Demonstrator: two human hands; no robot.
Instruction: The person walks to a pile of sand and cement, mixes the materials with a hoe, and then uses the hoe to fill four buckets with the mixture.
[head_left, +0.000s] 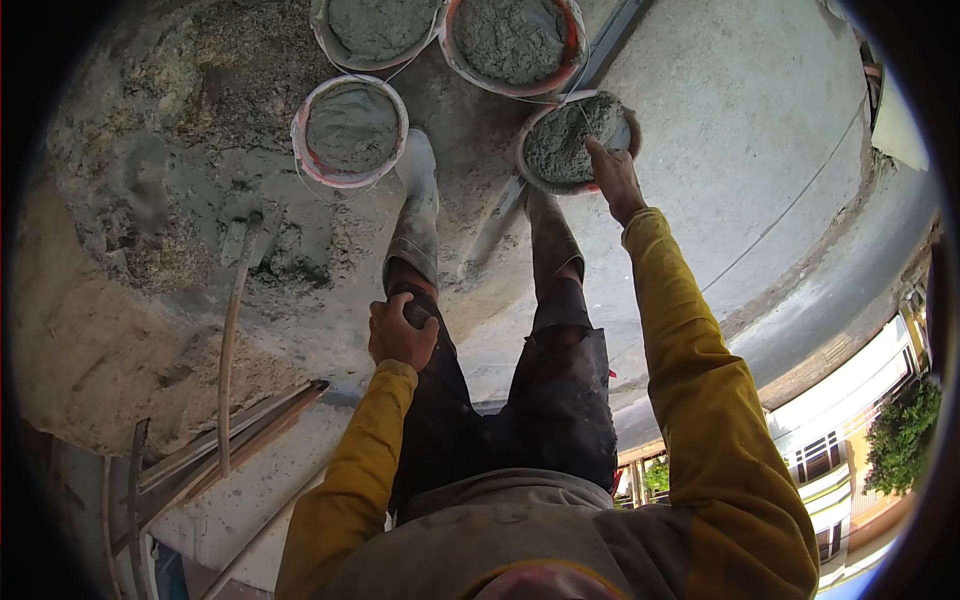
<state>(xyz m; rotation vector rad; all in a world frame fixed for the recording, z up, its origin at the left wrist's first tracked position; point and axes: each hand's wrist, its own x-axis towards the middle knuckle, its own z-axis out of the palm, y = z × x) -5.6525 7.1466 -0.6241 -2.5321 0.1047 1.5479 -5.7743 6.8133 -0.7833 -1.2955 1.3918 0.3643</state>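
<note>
My right hand (615, 175) is closed on the thin wire handle (588, 118) of a bucket (524, 150) filled with grey wet mortar. That bucket stands near my right boot (552, 235), its handle raised over the mortar. My left hand (403, 332) is low on my left leg, with fingers and thumb curled round the dark knee (417, 312) of my trousers. Beside my left boot (416, 185) is another mortar-filled bucket (352, 134). Two more full buckets, one at the top left (378, 28) and one at the top right (512, 40), sit farther ahead.
Wet mortar (150, 190) covers the ground at left, beside a sand pile (100, 340). A long wooden-handled tool (230, 350) has its head in the mix. Wooden boards (235, 430) lie at lower left. A straight bar (612, 45) runs behind the buckets over the concrete (740, 120).
</note>
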